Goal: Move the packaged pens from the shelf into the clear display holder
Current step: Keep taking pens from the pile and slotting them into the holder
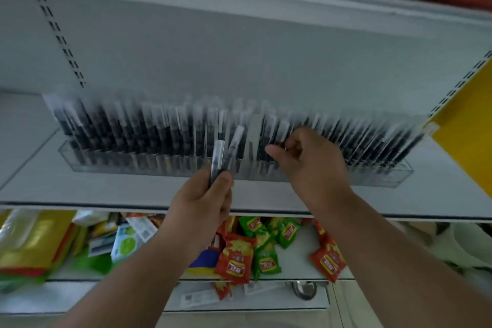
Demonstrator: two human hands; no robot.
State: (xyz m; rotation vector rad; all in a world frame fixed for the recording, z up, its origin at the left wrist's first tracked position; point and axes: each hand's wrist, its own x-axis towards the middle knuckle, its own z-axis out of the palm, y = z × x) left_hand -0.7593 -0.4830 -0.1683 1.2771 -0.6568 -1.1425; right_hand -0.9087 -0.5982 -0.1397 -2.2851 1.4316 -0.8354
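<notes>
While the left hand (205,198) grips two packaged pens (222,153), the right hand (306,157) reaches into the clear display holder (399,177). Its curled fingers seem to pinch a pen; blur obscures this.

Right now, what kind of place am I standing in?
Most likely a small shop: white slotted retail shelving, a clear display holder full of packaged pens, and snack packets on the shelf below.

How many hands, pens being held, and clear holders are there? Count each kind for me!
Hands: 2 (left hand, right hand)
Held pens: 2, both gripped by the left hand
Clear display holder: 1
Total: 5
The pens standing in the holder are too blurred to count.
</notes>
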